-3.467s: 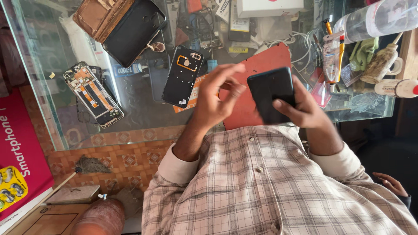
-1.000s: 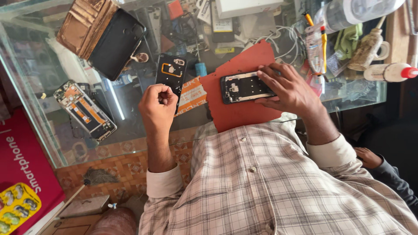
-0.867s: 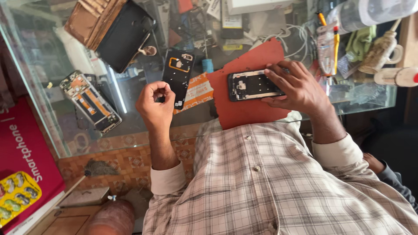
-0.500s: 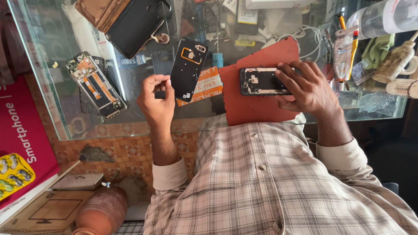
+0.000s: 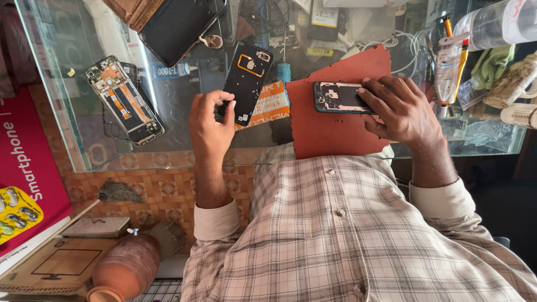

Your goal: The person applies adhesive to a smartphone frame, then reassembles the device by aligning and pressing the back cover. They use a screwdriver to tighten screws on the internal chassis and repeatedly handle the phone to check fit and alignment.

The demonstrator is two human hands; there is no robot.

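My left hand is raised over the glass counter with thumb and fingers pinched together. Its fingertips touch the lower left corner of a black phone back cover that lies flat on the glass. Whether something small sits in the pinch is not visible. My right hand grips the right end of an opened dark phone with its inner frame facing up. That phone rests on a red mat.
A bare phone chassis with an orange ribbon lies at the left of the glass. A black wallet case is at the back. Bottles, tubes and cables crowd the right. A clay pot and a cardboard box sit below.
My left hand, still pinched, has moved up against the black back cover's corner. My right hand keeps its hold on the opened phone on the red mat.
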